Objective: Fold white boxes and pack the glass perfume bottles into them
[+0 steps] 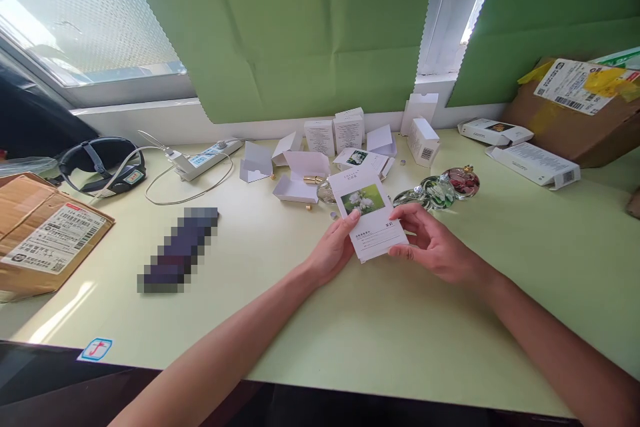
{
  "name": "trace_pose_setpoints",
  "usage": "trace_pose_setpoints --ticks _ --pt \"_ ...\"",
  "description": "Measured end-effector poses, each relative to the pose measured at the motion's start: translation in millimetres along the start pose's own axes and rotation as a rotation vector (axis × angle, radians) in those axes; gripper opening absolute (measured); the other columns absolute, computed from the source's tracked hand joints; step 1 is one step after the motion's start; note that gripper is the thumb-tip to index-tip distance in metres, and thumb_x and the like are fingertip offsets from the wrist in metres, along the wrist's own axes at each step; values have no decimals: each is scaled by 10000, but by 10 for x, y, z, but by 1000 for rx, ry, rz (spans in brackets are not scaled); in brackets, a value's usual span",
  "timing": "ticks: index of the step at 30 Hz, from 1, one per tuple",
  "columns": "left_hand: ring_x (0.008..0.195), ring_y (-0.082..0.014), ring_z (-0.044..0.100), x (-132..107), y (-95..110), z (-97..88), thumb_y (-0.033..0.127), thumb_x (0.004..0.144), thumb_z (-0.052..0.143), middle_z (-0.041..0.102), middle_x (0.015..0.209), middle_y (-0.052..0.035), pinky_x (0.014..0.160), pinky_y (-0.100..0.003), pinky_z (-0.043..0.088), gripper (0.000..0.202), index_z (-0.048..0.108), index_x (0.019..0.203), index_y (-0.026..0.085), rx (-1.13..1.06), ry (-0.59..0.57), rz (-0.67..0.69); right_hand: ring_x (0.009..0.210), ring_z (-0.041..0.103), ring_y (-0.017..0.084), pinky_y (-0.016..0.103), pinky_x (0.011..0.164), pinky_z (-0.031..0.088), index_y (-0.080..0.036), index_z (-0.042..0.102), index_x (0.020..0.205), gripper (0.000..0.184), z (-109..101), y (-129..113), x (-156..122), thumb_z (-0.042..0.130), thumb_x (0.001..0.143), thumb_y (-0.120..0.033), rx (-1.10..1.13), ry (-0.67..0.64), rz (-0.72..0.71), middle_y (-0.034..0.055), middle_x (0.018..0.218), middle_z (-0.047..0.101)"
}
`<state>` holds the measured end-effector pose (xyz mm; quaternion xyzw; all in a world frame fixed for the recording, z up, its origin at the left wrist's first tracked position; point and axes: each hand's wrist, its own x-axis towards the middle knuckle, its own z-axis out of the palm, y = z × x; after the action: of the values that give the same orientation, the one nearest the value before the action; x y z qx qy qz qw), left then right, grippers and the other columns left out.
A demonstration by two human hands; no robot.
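1. I am holding a white carton between both hands over the middle of the table. I cannot tell whether its near end is touching the surface.
2. My left hand is gripping the carton's left edge. The thumb is lying on the printed face below the flower photo, and the fingers are hidden underneath.
3. My right hand is pinching the right edge near the lower corner, with thumb and forefinger closed on the card. The other fingers are curling loosely.
4. The carton is facing up and tilting toward me, with the photo at its far end. As far as I can see, it looks shut.
5. Just behind it, a green glass ornament and a red one are lying side by side. Open white boxes are sitting to their left, and closed ones are standing against the wall.
6. Farther off, a power strip is lying at the back left. A cardboard parcel is sitting at the left edge and another at the back right.
7. Judging the step: I am steadying the carton and looking it over, and nothing is being opened yet.
8. Judging the next move: any shift of grip is calling for one hand to hold the body firm while the other moves. The card is thin, so pressure needs to be light. The glass just behind needs to be kept clear.
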<state>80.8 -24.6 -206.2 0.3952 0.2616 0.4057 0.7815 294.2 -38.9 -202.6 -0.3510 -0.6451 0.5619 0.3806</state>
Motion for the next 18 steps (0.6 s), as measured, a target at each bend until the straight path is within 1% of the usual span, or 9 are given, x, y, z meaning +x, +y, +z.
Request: trace_pose_setpoints --ticks 4,10,14,15,16,18 --pt "1268 -325 580 3 3 0 546 927 580 661 1313 -124 1091 -455 444 496 671 1237 170 -8 -5 -2 1048 621 201 384 910 530 -347 516 1145 369 -6 28 12 743 857 -309 -67 22 -43 -2 1110 622" --pt "1255 -323 592 2 0 11 530 941 566 665 1307 -134 1095 -455 441 486 675 1234 158 -2 6 0 1038 632 214 362 862 543 -348 538 1156 368 -22 82 -3 746 852 -356 -235 92 -104 5 1120 634" --pt "1296 -325 556 8 -6 4 540 942 558 642 1344 -125 1118 -456 414 484 677 1235 173 -10 -1 2 1037 639 224 370 852 551 -363 533 1208 346 -34 118 -19 686 899 -381 -317 119 -154 16 1141 644" --pt "1299 -328 551 9 -6 3 551 937 561 641 1344 -126 1119 -459 411 492 678 1232 174 -9 1 3 1043 638 228 375 858 552 -376 517 1253 378 -31 114 -22 671 908 -390 -330 116 -169 19 1157 641" --pt "1298 -331 551 9 -6 2 559 932 565 645 1337 -128 1117 -464 411 500 680 1227 173 -2 5 2 1035 639 230 381 861 553 -395 488 1311 447 -24 106 -24 674 904 -403 -347 110 -178 22 1171 635" --pt "1280 -336 565 4 -6 6 566 930 563 661 1307 -139 1106 -473 416 511 683 1216 160 30 1 1 983 643 232 395 850 561 -437 399 1424 662 0 76 -28 730 851 -437 -397 93 -176 31 1214 610"
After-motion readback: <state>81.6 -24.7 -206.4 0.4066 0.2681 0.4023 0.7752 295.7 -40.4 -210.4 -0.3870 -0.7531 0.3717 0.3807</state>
